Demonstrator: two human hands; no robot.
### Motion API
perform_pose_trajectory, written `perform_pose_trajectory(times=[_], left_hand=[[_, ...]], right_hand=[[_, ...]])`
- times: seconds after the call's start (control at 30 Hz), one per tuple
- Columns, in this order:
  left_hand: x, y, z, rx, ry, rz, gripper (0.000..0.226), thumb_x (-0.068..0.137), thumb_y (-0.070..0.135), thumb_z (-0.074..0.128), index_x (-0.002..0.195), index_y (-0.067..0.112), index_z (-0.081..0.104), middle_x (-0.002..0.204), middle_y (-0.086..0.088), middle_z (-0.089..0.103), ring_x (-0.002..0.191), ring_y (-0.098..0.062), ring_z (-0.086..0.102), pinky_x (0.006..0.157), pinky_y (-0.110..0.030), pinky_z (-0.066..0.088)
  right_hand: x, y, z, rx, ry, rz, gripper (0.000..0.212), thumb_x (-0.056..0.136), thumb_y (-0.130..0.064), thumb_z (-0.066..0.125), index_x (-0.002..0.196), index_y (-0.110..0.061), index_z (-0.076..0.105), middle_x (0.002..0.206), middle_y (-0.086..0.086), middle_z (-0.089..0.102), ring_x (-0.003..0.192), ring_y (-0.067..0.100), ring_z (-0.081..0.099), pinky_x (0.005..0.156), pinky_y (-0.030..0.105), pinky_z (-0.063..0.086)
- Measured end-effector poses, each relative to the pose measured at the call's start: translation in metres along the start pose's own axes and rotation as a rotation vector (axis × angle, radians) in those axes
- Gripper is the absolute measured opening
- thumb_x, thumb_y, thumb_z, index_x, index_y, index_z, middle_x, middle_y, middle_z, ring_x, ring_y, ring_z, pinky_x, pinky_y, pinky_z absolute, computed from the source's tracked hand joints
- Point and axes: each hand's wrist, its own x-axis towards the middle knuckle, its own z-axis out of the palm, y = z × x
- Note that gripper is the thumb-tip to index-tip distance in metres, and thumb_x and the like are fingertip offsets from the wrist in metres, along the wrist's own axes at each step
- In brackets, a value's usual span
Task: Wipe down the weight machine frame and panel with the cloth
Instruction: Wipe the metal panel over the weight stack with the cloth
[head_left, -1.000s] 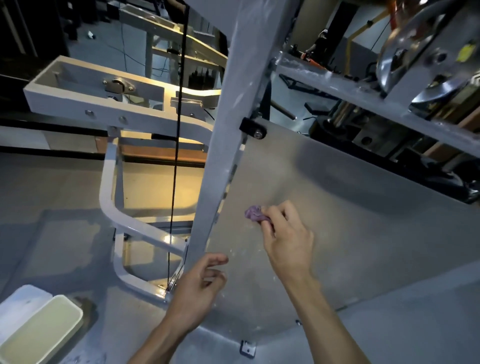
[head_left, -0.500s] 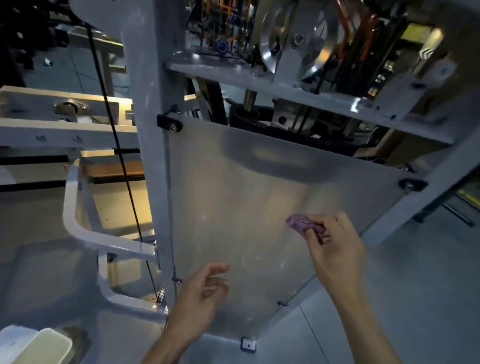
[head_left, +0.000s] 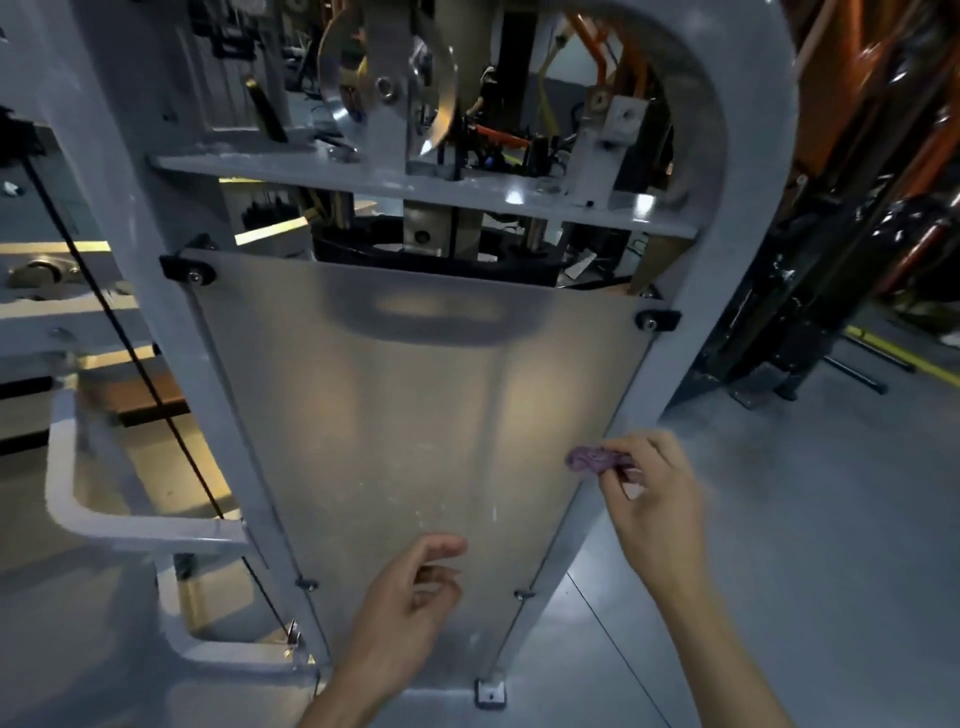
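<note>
The right hand (head_left: 652, 499), pinching the small purple cloth (head_left: 597, 459), has slid from the middle of the grey panel (head_left: 395, 415) to its right edge at the frame (head_left: 748, 260), while the left hand (head_left: 410, 597) hangs loosely open, so the frame seems next.

Bunched purple cloth (head_left: 597, 459) at panel (head_left: 395, 426) edge
</note>
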Motion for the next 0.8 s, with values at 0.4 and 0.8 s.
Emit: perform_pose_trajectory(times=[0.4, 0.8], left_hand=[[0.011, 0.018, 0.013, 0.013, 0.023, -0.015, 0.028, 0.097, 0.005, 0.064, 0.109, 0.029, 0.069, 0.108, 0.027, 0.070, 0.095, -0.002, 0.069, 0.081, -0.012, 0.049], [0.017, 0.018, 0.020, 0.038, 0.060, -0.057, 0.030, 0.097, 0.006, 0.064, 0.112, 0.031, 0.069, 0.111, 0.027, 0.069, 0.097, 0.000, 0.066, 0.083, -0.011, 0.049]], right_hand=[[0.067, -0.010, 0.021, -0.140, 0.188, -0.289, 0.026, 0.082, 0.003, 0.077, 0.102, -0.014, 0.076, 0.099, -0.001, 0.062, 0.081, -0.007, 0.045, 0.071, -0.003, 0.035], [0.052, 0.030, 0.030, -0.176, 0.105, -0.320, 0.024, 0.080, 0.002, 0.080, 0.100, -0.012, 0.078, 0.093, 0.001, 0.064, 0.072, 0.011, 0.053, 0.057, 0.014, 0.033]])
